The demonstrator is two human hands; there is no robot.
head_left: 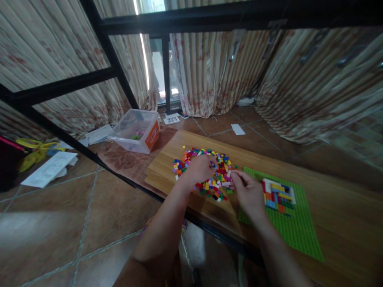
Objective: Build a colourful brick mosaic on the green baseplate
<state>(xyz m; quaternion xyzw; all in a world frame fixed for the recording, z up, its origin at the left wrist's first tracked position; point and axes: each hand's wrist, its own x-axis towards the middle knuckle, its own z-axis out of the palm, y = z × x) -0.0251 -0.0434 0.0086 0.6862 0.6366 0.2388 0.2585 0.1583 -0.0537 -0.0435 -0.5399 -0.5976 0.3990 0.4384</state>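
A heap of small coloured toy bricks [223, 159] is spread over a wooden board. My left hand [202, 169] reaches over the heap from the front, its fingers curled and closed among the bricks. A dark blue bit shows at its fingertips, too small to name. At the heap's right edge my right hand [248, 193] is closed in a pinch; what it holds, if anything, I cannot make out. Beside that hand lies a green baseplate [302, 227], bearing a low, many-coloured brick build [278, 195], partly hidden behind the hand.
A clear plastic box [128, 137] with an orange label and a few bricks inside stands behind the board [191, 139]. Black metal bars [119, 79] cross the view in front of curtains. White packaging [49, 169] lies on the tiled floor at left.
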